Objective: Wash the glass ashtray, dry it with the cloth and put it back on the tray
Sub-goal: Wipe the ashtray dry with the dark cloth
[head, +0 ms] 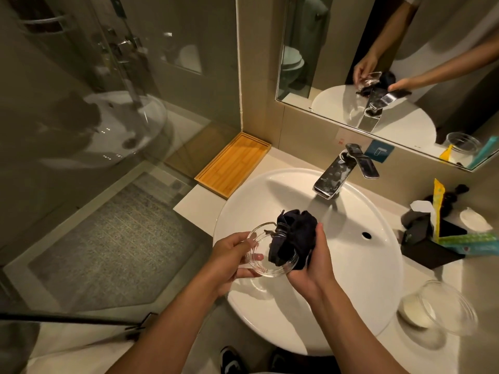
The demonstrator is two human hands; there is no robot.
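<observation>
Over the left part of the white basin (351, 279), my left hand (229, 260) holds the clear glass ashtray (260, 261) by its rim, tilted toward me. My right hand (314, 265) grips a bunched dark cloth (294, 236) and presses it into the ashtray's bowl. The cloth covers the right half of the ashtray. The bamboo tray (233, 164) lies on the counter at the back left, beside the basin, with nothing on it.
A chrome tap (340, 171) stands behind the basin, not running. Right of the basin are a glass bowl with white contents (437, 306), a black holder with coloured sachets (432, 238) and a mirror (378, 63) above. A glass shower screen (108, 103) stands on the left.
</observation>
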